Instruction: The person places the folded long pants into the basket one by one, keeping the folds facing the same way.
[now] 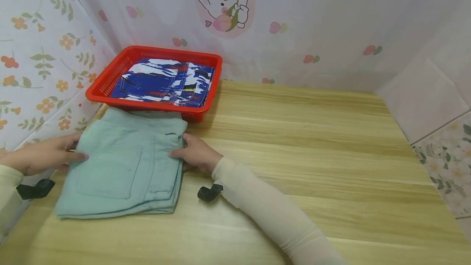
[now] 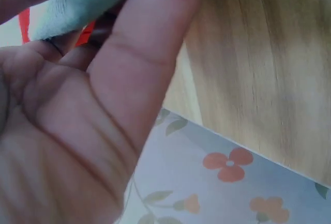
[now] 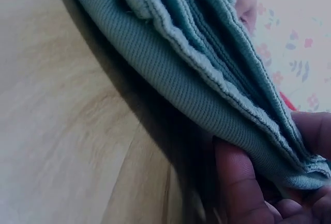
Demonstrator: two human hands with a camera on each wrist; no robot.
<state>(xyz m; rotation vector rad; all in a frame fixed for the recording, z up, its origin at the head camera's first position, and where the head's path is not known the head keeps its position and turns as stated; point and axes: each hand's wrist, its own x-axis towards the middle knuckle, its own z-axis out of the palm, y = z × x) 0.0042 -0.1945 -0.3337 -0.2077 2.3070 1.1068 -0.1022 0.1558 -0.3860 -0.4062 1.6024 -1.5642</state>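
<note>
green garment [image 1: 106, 167] gripped by left hand [image 1: 49, 153] and right hand [image 1: 198, 151], red basket [image 1: 147, 105] behind, blue cloth [image 1: 158, 81] inside

I have a pale wood-grain tabletop [image 1: 312, 154] below me, its yellowish streaks running lengthwise, with a soft gleam of light near its front edge. Behind it hangs a white back covering [image 1: 331, 19], slightly creased, dotted with pink tulip-like motifs and carrying 1 cartoon rabbit [image 1: 224, 7] hugging a flower (quite a cheerful backdrop from where I sit). To the left I see a white floral sheet [image 1: 37, 52] with orange blossoms and grey-green leaves; my left wrist view shows it beside the table's edge. On the right, a pale wall panel [image 1: 427, 105] meets a flowered panel [image 1: 449, 171] along a dark seam.
</note>
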